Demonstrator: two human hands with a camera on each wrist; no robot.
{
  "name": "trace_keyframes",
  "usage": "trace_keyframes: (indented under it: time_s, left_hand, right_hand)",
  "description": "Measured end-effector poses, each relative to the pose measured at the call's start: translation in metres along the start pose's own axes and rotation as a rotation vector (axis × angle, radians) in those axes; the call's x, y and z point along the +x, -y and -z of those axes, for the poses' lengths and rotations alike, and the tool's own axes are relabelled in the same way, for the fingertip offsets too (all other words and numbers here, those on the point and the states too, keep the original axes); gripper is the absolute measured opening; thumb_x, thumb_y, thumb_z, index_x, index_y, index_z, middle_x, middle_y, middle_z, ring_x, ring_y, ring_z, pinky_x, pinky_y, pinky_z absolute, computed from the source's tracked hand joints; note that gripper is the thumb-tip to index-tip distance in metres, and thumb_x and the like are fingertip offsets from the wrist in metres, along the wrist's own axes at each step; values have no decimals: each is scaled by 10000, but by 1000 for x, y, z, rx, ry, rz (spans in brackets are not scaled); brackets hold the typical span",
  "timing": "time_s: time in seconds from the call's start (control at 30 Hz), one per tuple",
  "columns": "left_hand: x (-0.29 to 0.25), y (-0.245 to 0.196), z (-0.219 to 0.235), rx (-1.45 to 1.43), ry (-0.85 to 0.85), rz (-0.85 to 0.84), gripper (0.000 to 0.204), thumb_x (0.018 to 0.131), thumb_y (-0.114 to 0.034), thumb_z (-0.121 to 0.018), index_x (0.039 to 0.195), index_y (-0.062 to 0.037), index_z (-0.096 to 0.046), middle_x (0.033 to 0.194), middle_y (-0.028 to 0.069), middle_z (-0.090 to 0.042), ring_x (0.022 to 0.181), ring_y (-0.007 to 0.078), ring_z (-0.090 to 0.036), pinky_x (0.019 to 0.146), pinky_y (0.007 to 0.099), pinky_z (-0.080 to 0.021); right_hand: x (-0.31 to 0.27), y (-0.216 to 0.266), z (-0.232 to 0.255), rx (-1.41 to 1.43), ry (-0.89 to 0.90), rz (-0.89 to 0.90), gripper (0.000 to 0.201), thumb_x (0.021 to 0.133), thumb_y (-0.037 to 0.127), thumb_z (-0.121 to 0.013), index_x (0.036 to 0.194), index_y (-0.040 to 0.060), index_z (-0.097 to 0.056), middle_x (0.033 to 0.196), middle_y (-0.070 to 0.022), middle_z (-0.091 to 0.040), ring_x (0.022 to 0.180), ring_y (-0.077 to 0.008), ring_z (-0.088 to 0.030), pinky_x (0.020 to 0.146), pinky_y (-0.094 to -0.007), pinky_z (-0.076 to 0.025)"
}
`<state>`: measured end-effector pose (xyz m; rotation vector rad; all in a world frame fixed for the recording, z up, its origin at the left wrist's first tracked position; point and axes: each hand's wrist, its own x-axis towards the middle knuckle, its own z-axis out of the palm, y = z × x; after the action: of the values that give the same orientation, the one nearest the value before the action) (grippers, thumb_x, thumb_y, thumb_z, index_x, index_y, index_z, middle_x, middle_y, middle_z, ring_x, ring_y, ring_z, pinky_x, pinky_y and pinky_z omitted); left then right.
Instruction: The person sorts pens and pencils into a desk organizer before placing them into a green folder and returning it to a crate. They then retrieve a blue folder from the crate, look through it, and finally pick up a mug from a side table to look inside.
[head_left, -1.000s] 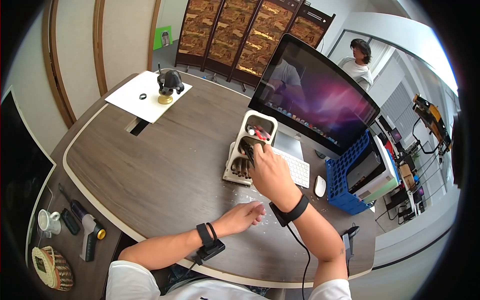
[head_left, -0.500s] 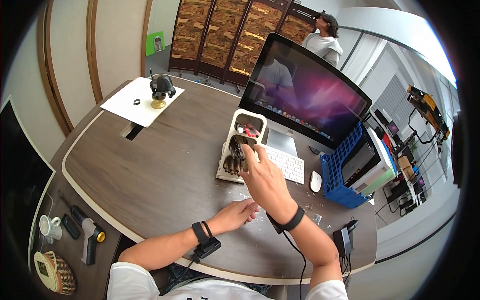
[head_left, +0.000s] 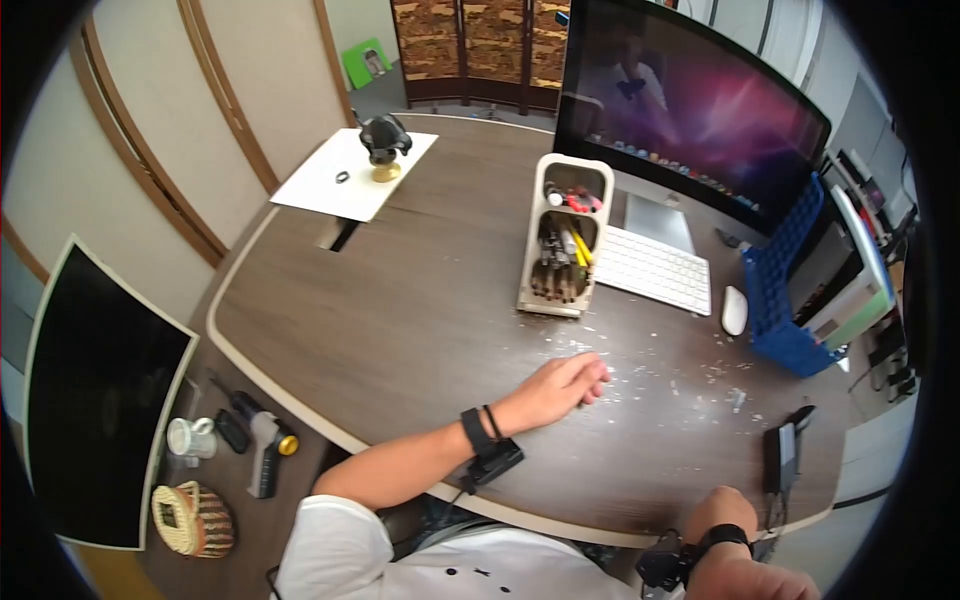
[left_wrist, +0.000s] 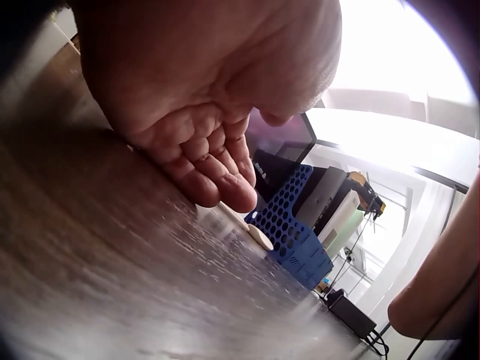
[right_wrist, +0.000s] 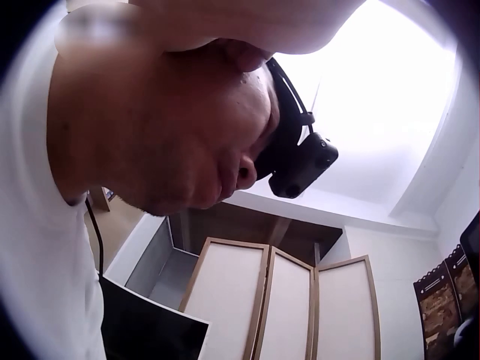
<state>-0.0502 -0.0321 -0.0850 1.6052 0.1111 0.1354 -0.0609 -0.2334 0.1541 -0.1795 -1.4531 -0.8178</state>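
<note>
1. The right hand (head_left: 757, 578) has left the pen holder (head_left: 534, 232) and is now raised at the lower right edge, close to the person's head (right_wrist: 169, 127); whether its fingers hold anything cannot be told.
2. With that hand gone, the holder's middle compartment shows plainly: pens (head_left: 552, 245) and a yellow item (head_left: 581, 249) stand in it, untouched, so handling there appears paused.
3. The holder stands right of the frame's centre, on the desk (head_left: 400, 300).
4. The left hand (head_left: 553, 389) lies below it, fingers loosely bent, grasping nothing.
5. The keyboard (head_left: 655, 268) sits just beside the holder, crowding its right side; the computer screen (head_left: 690, 115) rises behind, upper right.
6. White flecks (head_left: 716, 372) litter the right-hand part.
</note>
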Motion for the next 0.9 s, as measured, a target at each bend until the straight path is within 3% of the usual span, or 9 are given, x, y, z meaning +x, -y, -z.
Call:
trace_keyframes:
  time_s: [0.17, 0.27, 0.33, 0.4, 0.53, 0.67, 0.73, 0.8, 0.9]
  left_hand:
    - [6, -1, 1, -75, 62, 5, 442, 1183, -375, -428, 1217, 7, -650, 986, 73, -699, 859, 133, -669, 819, 302, -556]
    - [3, -25, 6, 33, 88, 0, 373, 1162, -323, -479, 1191, 1, -662, 980, 72, -711, 839, 124, -660, 798, 292, -549]
    - [-8, -65, 10, 175, 92, -5, 323, 1146, -282, -518, 1156, -1, -677, 962, 66, -718, 820, 116, -650, 779, 282, -543]
    - [-15, -102, 20, 410, -49, -276, 233, 1086, -218, -618, 986, -21, -689, 785, 6, -662, 667, 101, -600, 626, 289, -497]
    - [-9, -141, 66, 331, -552, -363, 202, 1077, -164, -618, 936, -41, -695, 746, -52, -595, 663, 63, -520, 618, 255, -453]
    - [34, -94, 147, 304, -718, -307, 161, 1077, -202, -646, 1056, -46, -681, 884, -35, -619, 739, 47, -526, 665, 234, -463]
    - [48, -81, 150, 341, -696, -327, 168, 1074, -200, -660, 1098, -34, -673, 955, -14, -649, 765, 43, -538, 691, 229, -476]
    - [45, -79, 148, 278, -478, 5, 262, 1076, -226, -671, 1244, -27, -642, 1115, 19, -666, 852, 51, -574, 777, 230, -508]
    - [54, -67, 152, 295, -364, 15, 319, 1072, -230, -685, 1315, -35, -619, 1153, 33, -679, 842, 53, -585, 728, 236, -524]
  right_hand:
    - [1, 1, 24, 35, 50, 6, 239, 1001, 68, -675, 1205, -29, -596, 1223, -84, -546, 1088, -223, -582, 890, -338, -533]
    - [7, 11, 37, 20, -199, 203, 250, 973, 20, -693, 1200, -24, -597, 1231, -78, -536, 1089, -211, -573, 896, -331, -541]
    - [11, 45, 74, 119, -17, -168, 258, 949, -14, -704, 1186, -15, -601, 1220, -71, -537, 1082, -189, -569, 868, -313, -551]
    - [6, 14, 58, 180, -14, -203, 270, 930, -38, -713, 1175, -10, -602, 1203, -60, -539, 1072, -168, -565, 831, -295, -556]
    - [-2, 3, 70, 296, 43, -154, 264, 938, -14, -713, 1178, 6, -605, 1187, -35, -541, 1082, -145, -558, 788, -270, -554]
    - [3, -6, 83, -21, 87, 75, 209, 958, 12, -698, 1145, 23, -606, 1149, -20, -546, 1027, -137, -588, 756, -241, -542]
    - [30, -29, 55, -409, -381, 333, 139, 965, 18, -685, 1061, 52, -589, 1048, 11, -539, 916, -95, -608, 687, -216, -513]
    - [24, -22, 59, -143, -423, 300, 138, 963, 21, -696, 1000, 66, -570, 1024, 42, -587, 816, -65, -607, 627, -219, -489]
    - [0, 13, 101, -64, 88, -29, 156, 976, 91, -711, 951, 66, -559, 1100, 1, -642, 802, -59, -606, 590, -237, -478]
